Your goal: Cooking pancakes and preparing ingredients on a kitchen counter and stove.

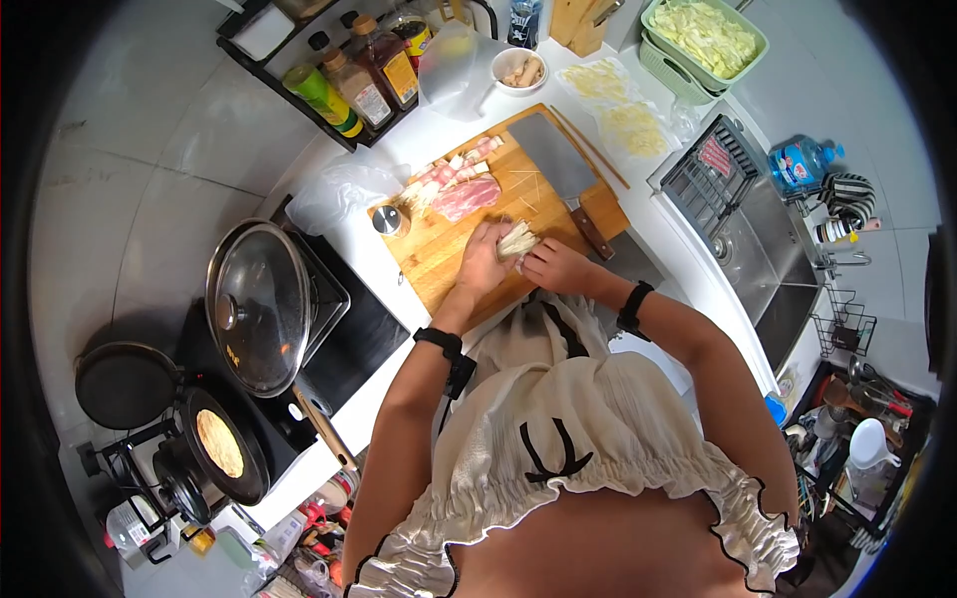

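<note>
My left hand (482,258) holds a bundle of enoki mushrooms (517,241) over the near edge of the wooden cutting board (426,269). The fingers of my right hand (549,265) pinch at the bundle's lower right side. Beyond my hands lies a slice of raw meat (467,197), beside several meat-wrapped enoki rolls (448,172). A cleaver (553,153) rests on the board's right part, its wooden handle toward me. Loose mushroom strands lie left of the blade. A small metal-topped jar (387,220) stands at the board's left corner.
Wooden chopsticks (591,147) lie along the board's right side. A white bowl (519,72) and bottles (387,63) stand behind it. At left are a glass-lidded pan (258,306) and an open pan with a flatbread (219,443); at right, a sink (755,269).
</note>
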The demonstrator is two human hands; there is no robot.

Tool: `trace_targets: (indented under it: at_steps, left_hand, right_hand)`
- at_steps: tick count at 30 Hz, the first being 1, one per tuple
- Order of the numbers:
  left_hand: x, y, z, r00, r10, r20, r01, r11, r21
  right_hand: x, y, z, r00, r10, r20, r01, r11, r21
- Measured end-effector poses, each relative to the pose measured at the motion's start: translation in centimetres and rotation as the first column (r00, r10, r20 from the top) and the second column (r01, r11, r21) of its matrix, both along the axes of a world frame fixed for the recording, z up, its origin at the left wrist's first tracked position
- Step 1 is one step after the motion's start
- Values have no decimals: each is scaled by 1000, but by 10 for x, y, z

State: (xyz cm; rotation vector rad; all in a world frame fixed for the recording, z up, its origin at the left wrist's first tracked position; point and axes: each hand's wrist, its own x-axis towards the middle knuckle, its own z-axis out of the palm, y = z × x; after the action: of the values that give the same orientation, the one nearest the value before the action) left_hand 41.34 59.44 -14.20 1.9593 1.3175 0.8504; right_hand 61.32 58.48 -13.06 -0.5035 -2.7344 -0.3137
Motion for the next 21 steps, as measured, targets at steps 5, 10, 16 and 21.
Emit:
trace_targets:
  at_steps: [5,10,16,21]
  left_hand:
    - [-1,3,-6,988,121,95,-117,992,-46]
    - [0,12,-11,990,138,21,-138,990,-14]
    - [-3,12,-11,996,54,70,-49,996,-74]
    - [-5,9,-10,996,91,-15,-90,995,52]
  right_hand:
    - [-3,3,4,998,58,27,-58,998,11]
    - [-5,1,1,998,40,50,-41,999,8]
    - [-7,-4,4,999,-49,-22,50,999,20]
    - [-12,9,17,997,-63,-40,53,977,-207]
